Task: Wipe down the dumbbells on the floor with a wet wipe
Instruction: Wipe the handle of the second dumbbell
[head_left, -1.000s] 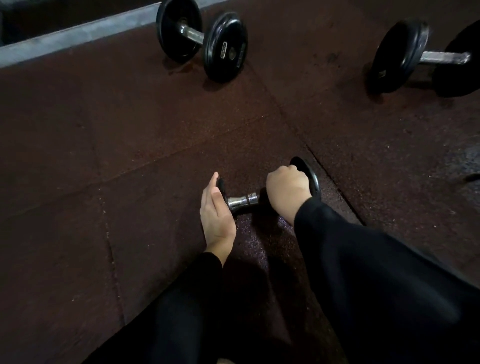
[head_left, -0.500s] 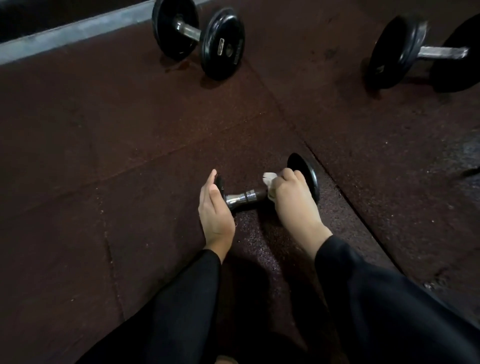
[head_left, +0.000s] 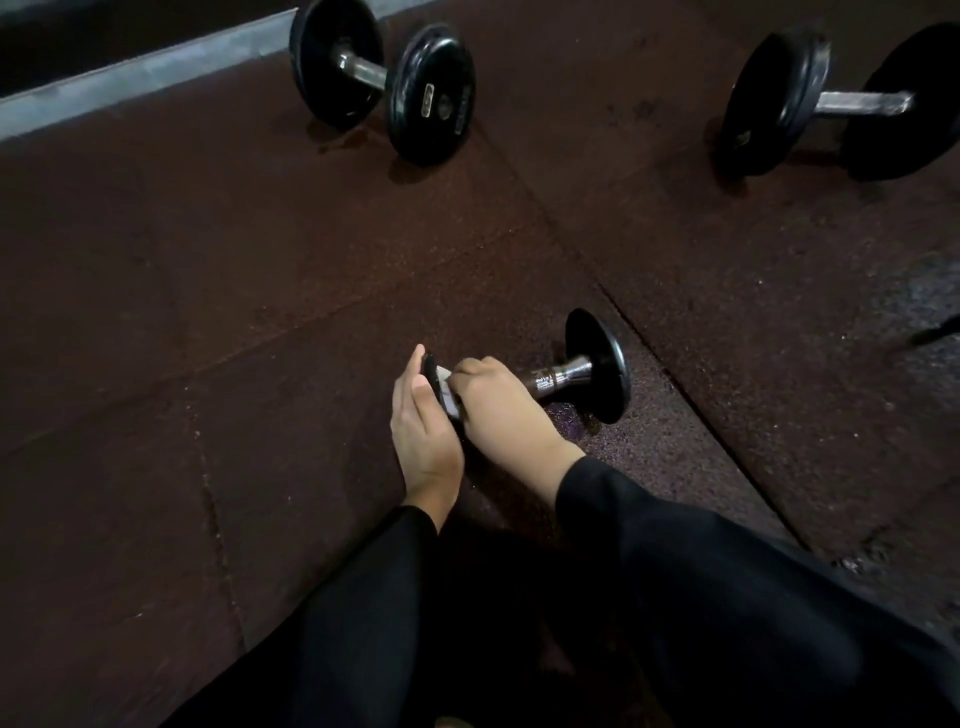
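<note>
On floor: small dumbbell (head_left: 571, 371); left hand (head_left: 423, 426) flat against end plate; right hand (head_left: 498, 410) pinching wet wipe (head_left: 448, 387), seemingly; advise firm circular rubbing, bracing plate.

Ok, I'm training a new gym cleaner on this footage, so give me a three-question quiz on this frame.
1. True or false: the left hand rests flat against the small dumbbell's left plate.
2. How many dumbbells lie on the floor?
3. Which holds the wet wipe? A) left hand B) right hand C) neither

Key: 1 true; 2 three: the small one, the far left dumbbell and the far right dumbbell; 3 B.
</note>
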